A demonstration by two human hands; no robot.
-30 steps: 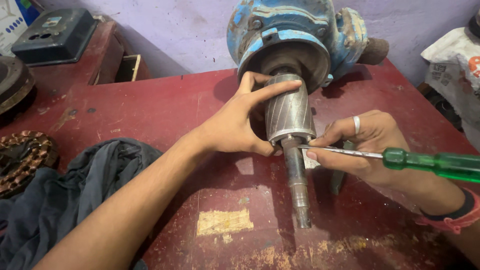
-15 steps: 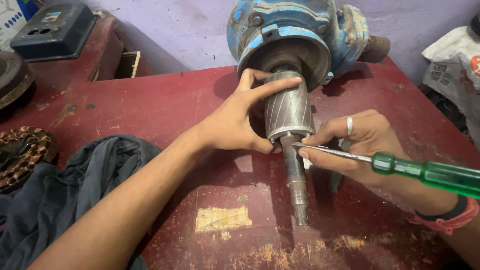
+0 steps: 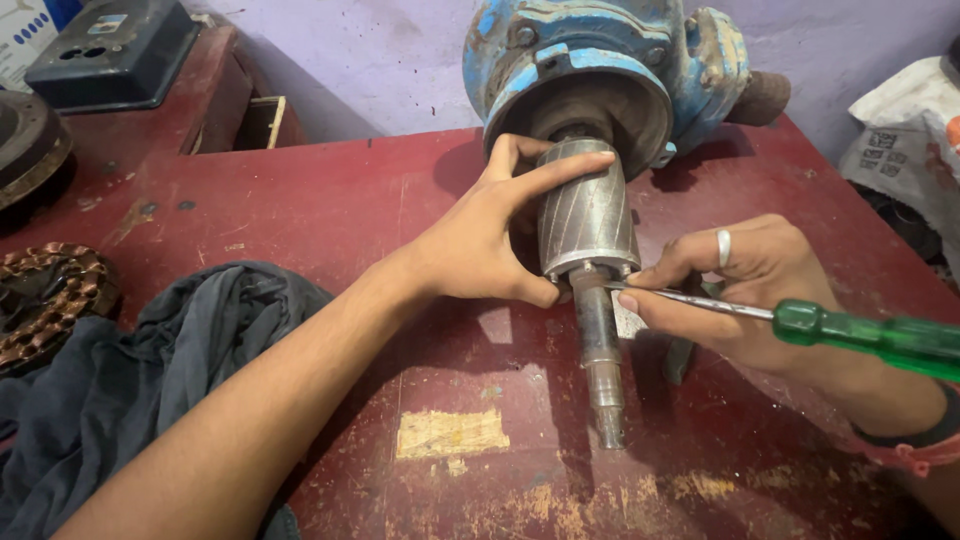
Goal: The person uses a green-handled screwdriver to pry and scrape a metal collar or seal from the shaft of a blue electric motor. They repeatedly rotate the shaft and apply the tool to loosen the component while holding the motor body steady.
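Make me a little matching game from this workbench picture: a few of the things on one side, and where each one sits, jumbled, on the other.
Things:
1. grey ribbed metal rotor cylinder
2. green-handled screwdriver
3. dark grey crumpled cloth
4. blue metal motor housing

Places:
A. far end of the red wooden table, against the wall
B. in the right hand, tip at the base of the rotor
C. near left of the table, under the forearm
D. under the fingers of the left hand, sticking out of the housing

Pairs: 1-D, 2-B, 3-C, 4-A
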